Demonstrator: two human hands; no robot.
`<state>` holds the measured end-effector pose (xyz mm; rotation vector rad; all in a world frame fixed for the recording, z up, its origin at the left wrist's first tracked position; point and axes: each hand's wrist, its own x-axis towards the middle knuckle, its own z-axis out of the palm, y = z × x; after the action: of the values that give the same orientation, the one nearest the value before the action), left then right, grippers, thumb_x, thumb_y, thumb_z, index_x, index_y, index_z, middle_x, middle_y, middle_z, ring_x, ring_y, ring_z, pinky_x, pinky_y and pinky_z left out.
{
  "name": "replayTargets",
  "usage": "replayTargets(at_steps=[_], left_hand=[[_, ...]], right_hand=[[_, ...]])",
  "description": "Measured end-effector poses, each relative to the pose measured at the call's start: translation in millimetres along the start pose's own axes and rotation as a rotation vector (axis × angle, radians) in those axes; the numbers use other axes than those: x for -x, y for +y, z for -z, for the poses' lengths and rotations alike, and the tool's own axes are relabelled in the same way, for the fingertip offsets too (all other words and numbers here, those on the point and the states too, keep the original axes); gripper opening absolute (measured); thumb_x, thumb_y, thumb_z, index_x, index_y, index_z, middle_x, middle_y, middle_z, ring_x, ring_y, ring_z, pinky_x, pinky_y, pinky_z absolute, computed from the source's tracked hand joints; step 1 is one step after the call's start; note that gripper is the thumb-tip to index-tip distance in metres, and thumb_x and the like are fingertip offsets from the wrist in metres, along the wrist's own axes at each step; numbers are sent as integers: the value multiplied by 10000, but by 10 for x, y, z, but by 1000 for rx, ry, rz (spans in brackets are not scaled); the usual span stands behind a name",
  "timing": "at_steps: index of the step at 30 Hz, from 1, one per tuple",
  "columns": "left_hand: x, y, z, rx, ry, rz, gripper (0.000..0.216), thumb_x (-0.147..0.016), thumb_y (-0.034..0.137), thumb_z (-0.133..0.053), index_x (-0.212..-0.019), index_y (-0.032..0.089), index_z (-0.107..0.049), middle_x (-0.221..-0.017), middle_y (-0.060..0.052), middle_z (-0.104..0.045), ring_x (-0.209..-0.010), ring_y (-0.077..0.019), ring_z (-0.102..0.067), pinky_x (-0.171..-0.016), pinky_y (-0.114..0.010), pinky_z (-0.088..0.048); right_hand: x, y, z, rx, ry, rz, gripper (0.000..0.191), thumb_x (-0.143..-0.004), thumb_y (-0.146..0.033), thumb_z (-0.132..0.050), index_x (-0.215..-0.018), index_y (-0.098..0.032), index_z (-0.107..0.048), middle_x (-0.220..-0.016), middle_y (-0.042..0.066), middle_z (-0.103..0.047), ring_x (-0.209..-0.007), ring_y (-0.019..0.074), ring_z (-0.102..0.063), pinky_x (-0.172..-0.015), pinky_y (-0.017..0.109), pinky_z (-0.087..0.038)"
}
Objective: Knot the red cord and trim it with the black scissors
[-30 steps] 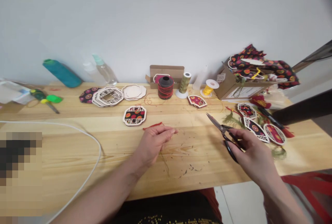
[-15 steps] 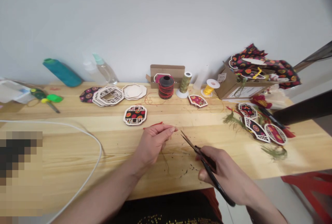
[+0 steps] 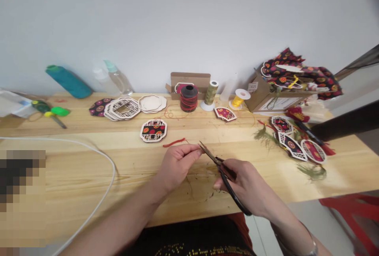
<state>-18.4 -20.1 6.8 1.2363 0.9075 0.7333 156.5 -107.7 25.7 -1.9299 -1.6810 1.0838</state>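
The scissors are at the centre of the work, above the table, held at a slant with their points toward your left fingertips; contact there cannot be determined. Your right hand is closed around the black handles, thumb low and fingers curled over, with the forearm entering from the lower right. One handle loop projects below the grip, toward the table's front edge. Your left hand is pinched, thumb against index finger; what it grips is too small to tell. Its forearm runs in diagonally from the lower left.

A red cord lies just beyond your left knuckles, with a square ornament past it. Dark scraps lie on the wood below your hands.

To your right, a broad stretch of wood separates your hand from the cluster of ornaments. To your left, wood shows between forearm and white cable. Farther back, the red thread spool and fan-shaped ornament bound the reach before the wall.
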Motion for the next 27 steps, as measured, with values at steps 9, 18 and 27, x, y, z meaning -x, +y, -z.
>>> replayTargets(at_steps=[9,18,27], left_hand=[[-1,-2,2,-38,21,-4,196,-766,238,-621,-896,206,-763,-495,25,-577,-580,-121,-528,-583,-229,-426],[-3,7,-15,-14,31,-4,158,-741,228,-638,-829,202,-767,-465,33,-524,-606,-133,-533,-612,-246,-429],[-11,-4,-23,7,69,2,145,-749,251,-641,-804,200,-765,-477,40,-508,-504,-87,-425,-518,-213,-354]], right_hand=[[-11,10,4,-59,-8,-38,324,-802,-458,-578,-654,-178,-510,-585,-40,-478,-554,97,-342,-486,225,-279],[-29,36,1,-54,16,-5,274,-814,-404,-566,-675,-171,-602,-611,-13,-568,-569,107,-431,-513,226,-314],[-24,50,-1,-72,25,5,300,-814,-416,-575,-664,-157,-605,-597,-2,-576,-557,106,-459,-498,216,-322]])
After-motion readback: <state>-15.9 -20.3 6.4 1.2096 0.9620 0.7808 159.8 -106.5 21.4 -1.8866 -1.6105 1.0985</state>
